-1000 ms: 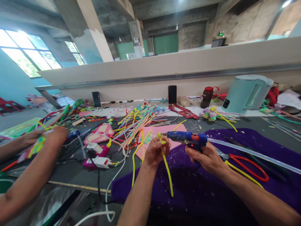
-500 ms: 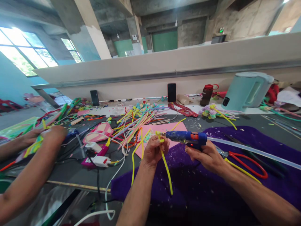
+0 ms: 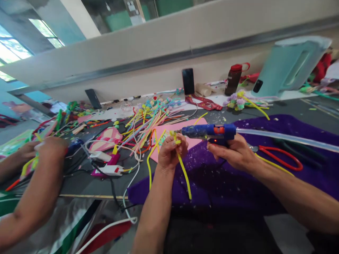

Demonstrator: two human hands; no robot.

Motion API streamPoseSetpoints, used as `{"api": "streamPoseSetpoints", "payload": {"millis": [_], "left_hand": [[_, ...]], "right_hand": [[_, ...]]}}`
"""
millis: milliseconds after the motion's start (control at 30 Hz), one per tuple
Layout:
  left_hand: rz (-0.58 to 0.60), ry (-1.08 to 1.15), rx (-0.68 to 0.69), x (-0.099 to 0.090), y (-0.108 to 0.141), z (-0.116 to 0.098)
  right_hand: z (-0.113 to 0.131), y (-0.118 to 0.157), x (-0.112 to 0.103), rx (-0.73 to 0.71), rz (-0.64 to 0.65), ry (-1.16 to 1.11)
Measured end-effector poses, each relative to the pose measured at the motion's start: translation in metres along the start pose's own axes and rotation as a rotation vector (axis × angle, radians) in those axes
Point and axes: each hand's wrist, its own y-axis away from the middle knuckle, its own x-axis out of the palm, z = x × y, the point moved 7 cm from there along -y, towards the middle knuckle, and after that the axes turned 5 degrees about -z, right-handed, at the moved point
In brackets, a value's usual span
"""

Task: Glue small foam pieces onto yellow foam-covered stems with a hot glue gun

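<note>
Pinched in my left hand is a yellow pipe cleaner, its long end hanging down and its top bent into a small looped shape. My right hand is wrapped round the grip of a blue glue gun, which lies level and points left. The gun's nozzle is at the top of the yellow piece; whether they touch I cannot tell. A long clear glue stick runs out of the gun's back. Under my hands are a pink foam sheet and a purple cloth.
Red-handled pliers lie right of my right wrist. Colourful pipe cleaners are heaped behind my left hand. White cables and a power strip lie left. A co-worker's arms are at far left. A kettle and bottle stand behind.
The view has tilted down, so everything sits higher in the picture. My hands keep the same hold, with the glue gun still at the yellow piece. The co-worker's hands have shifted slightly.
</note>
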Motion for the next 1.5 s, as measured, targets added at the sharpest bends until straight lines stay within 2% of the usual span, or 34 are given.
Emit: {"api": "streamPoseSetpoints", "payload": {"millis": [333, 567, 767, 933, 1167, 1367, 1500], "left_hand": [[-0.022, 0.014, 0.015, -0.007, -0.001, 0.002], [-0.069, -0.046, 0.012, -0.004, -0.002, 0.003], [-0.038, -0.045, -0.023, -0.008, -0.002, 0.007], [-0.026, -0.026, 0.003, -0.009, -0.001, 0.005], [-0.064, -0.065, -0.025, -0.008, -0.002, 0.006], [-0.025, -0.056, -0.047, -0.003, -0.004, 0.008], [-0.006, -0.012, -0.029, -0.006, -0.003, 0.006]], "right_hand": [[0.012, 0.000, -0.007, -0.138, 0.000, 0.021], [0.018, -0.002, -0.009, -0.131, -0.046, 0.048], [0.017, -0.002, -0.007, -0.173, -0.044, 0.021], [0.017, -0.001, -0.004, -0.192, -0.017, 0.003], [0.013, -0.001, -0.006, -0.160, -0.033, 0.078], [0.018, -0.003, -0.008, -0.192, -0.051, 0.096], [0.020, -0.003, -0.007, -0.242, -0.031, 0.015]]}}
